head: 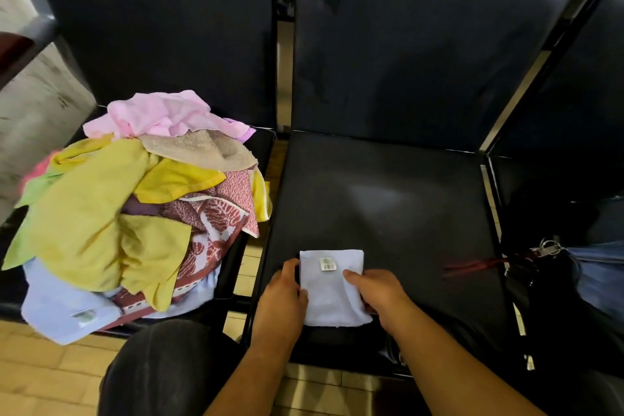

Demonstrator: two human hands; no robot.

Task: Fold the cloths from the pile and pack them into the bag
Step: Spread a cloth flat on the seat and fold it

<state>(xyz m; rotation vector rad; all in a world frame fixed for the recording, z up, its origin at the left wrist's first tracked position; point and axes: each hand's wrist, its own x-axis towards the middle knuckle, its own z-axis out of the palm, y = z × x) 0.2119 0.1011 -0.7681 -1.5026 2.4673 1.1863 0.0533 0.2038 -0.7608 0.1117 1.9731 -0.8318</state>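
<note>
On the left seat we see the pile of loose cloths heaped high: a pink cloth on top at the back, a beige towel just below it, and yellow cloths spread over the middle. A maroon patterned cloth lies on the pile's right side. A pale blue cloth hangs over the front edge. Below the pile we see a tan tiled floor and a knee in dark trousers.

In the middle, a white cloth lies folded into a small rectangle on the black padded surface, close to its front edge. A small label faces up near the cloth's far end. Our left hand sits at the cloth's left edge, fingers curled against it and thumb on the fabric, gripping that side. Our right hand pinches the right edge, with the thumb lying on top and the fingers tucked under the fabric.

To the right, on the next seat, rests the black bag, well apart from the folded cloth. A red strap trails from it onto the surface, and a key ring is at its top. Blue denim fabric shows just beyond the bag at the right edge.
</note>
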